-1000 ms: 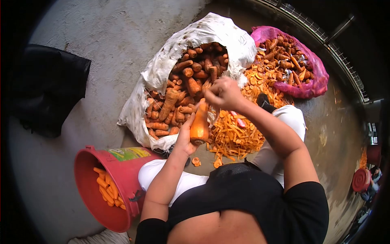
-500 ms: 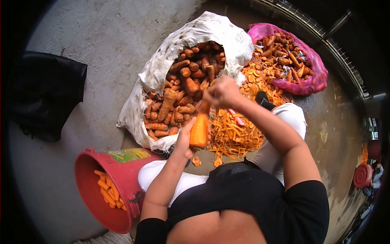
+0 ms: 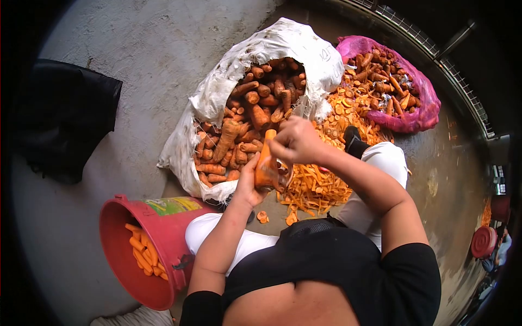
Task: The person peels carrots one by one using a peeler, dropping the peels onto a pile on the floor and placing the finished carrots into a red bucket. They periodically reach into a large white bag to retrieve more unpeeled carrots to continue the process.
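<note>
My left hand (image 3: 247, 185) grips the lower end of a thick orange carrot (image 3: 266, 161), holding it upright. My right hand (image 3: 294, 141) is closed on a peeler, mostly hidden by the fingers, and presses it against the carrot's middle. A fresh strip of peel curls off beside the carrot. Below the hands lies a heap of orange peelings (image 3: 315, 187) on the floor.
A white sack (image 3: 217, 92) full of unpeeled carrots lies open just beyond the hands. A pink mesh bag (image 3: 418, 117) of carrots sits at the far right. A red bucket (image 3: 163, 228) with peeled carrots stands by my left knee. Dark cloth (image 3: 65, 119) lies at the left.
My right hand has slid down the carrot from its tip to its middle, shaving off a strip. My left hand still holds the carrot in about the same place.
</note>
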{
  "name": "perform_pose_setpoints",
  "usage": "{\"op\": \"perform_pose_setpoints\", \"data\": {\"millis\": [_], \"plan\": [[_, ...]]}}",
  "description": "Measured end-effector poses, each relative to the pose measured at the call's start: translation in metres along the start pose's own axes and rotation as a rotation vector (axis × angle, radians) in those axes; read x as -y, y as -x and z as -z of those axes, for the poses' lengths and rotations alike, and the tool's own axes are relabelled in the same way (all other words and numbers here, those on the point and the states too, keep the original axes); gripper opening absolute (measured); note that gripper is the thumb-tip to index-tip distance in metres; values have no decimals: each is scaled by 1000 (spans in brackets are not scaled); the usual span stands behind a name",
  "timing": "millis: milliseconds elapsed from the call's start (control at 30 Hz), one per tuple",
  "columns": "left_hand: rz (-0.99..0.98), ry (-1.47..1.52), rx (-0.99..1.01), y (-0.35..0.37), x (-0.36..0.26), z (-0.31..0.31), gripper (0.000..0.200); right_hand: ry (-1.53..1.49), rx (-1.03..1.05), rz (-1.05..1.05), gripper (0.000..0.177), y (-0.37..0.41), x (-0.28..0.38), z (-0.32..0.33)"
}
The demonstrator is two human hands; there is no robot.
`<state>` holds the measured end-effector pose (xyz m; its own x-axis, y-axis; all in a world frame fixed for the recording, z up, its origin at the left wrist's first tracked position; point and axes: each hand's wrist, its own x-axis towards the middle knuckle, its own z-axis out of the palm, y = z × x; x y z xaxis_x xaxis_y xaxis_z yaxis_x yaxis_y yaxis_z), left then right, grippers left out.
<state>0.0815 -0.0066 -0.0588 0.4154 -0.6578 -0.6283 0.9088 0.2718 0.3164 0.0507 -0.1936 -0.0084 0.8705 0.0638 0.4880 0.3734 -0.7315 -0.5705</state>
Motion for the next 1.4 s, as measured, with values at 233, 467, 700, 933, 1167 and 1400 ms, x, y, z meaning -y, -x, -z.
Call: {"op": "perform_pose_setpoints", "data": {"millis": [233,467,700,933,1167,1400], "plan": [[101,21,47,-5,4,10,40,22,56,147,32,6,6,-9],[122,-228,149,21,4,-3,49,462,63,-375,42,-14,-65,16],[141,-141,228,21,0,-3,50,572,-72,-388,40,-15,-66,33],[106,28,132,-2,-3,12,43,42,-5,112,31,2,10,5],[111,-44,46,5,2,-1,46,36,-6,214,36,9,10,-7],[59,-72,216,6,-2,1,41,266,-184,95,38,3,-33,-7]]}}
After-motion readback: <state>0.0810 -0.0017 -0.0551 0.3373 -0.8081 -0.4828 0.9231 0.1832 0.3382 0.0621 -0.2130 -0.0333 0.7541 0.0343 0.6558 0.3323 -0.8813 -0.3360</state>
